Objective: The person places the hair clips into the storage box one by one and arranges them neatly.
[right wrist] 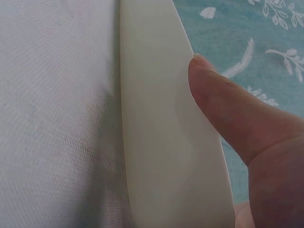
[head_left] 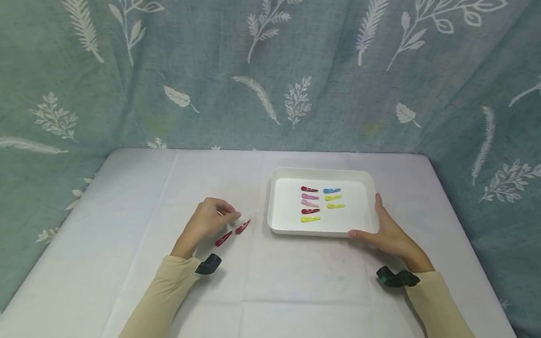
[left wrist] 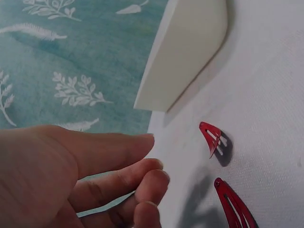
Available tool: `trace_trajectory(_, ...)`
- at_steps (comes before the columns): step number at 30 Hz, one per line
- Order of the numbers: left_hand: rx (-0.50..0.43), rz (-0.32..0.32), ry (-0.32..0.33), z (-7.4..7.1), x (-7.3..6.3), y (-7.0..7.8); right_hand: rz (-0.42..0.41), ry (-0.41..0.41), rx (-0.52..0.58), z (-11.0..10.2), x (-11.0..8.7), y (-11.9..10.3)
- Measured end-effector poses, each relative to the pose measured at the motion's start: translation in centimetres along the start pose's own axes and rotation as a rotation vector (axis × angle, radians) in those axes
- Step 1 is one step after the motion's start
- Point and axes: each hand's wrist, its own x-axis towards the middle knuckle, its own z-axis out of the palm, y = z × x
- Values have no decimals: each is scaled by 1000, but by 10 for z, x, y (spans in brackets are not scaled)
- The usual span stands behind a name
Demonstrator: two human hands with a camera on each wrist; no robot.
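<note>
Two red snap hair clips, one nearer the tray (head_left: 243,227) and one closer to me (head_left: 223,238), lie on the white cloth left of a white tray (head_left: 277,224). My left hand (head_left: 208,221) hovers beside them with loosely bent fingers. In the left wrist view, nothing shows between the thumb and fingers of the left hand (left wrist: 102,173), and both clips lie apart from it. My right hand (head_left: 390,237) grips the tray's front right corner, its thumb on the front rim and its fingers along the right side. The right wrist view shows the thumb (right wrist: 209,85) against the tray wall.
Inside the tray, several snap clips lie in two columns: red, pink and yellow ones such as a yellow clip (head_left: 310,219) on the left, a blue clip (head_left: 332,191) above yellow ones on the right. A leaf-patterned curtain (head_left: 208,110) hangs behind the table (head_left: 287,310).
</note>
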Motion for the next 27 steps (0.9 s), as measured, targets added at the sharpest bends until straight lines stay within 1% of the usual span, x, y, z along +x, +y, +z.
trace_trajectory(5,39,-15,-45,2,-1,2,-1,-1,18,-1,-2,-1)
trace_trajectory(8,69,-16,-65,4,-2,0,-13,-4,29,-2,-2,-1)
trace_trajectory(11,85,-19,-87,7,-2,0,-24,-1,29,-1,-2,0)
trace_trajectory(15,95,-36,-108,11,-3,2,-18,2,25,-1,0,0)
trace_trajectory(21,113,-12,-121,13,-3,1,-14,-1,32,-1,0,1)
trace_trajectory(27,116,1,-136,11,-2,0,-16,1,25,0,0,2)
